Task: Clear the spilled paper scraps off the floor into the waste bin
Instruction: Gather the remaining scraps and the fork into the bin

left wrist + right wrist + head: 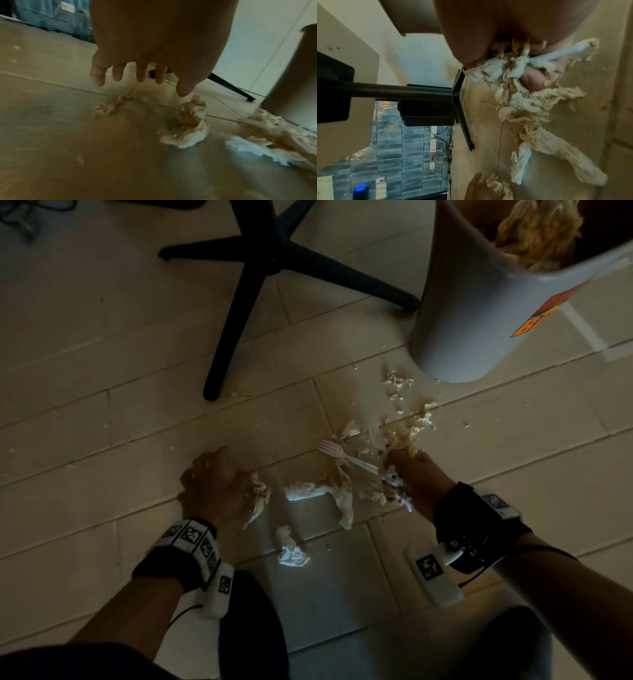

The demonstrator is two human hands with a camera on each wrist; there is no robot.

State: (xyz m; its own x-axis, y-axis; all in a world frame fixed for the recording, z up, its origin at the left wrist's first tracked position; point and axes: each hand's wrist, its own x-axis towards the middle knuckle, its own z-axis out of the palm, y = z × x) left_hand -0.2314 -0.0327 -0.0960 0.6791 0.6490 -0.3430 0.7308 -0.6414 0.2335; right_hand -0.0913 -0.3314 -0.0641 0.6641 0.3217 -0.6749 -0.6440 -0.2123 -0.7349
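Gathering works best by sweeping toward the waste bin point(479, 313); the right hand point(416, 477) clamps paper scraps point(342, 494) and seemingly a plastic fork point(346, 457) just short of the bin, the left hand point(215, 484), fingers point(118, 73) spread, farther off.

Paper scraps point(339, 491) lie on the floor point(102, 440) dead center, trailing toward 1 o'clock where the waste bin point(479, 313) stands. Chair base point(270, 258) is at 12. A fork point(346, 457) lies among the scraps. Left hand point(215, 484) sits at 9 of the pile, right hand point(418, 477) at 3.
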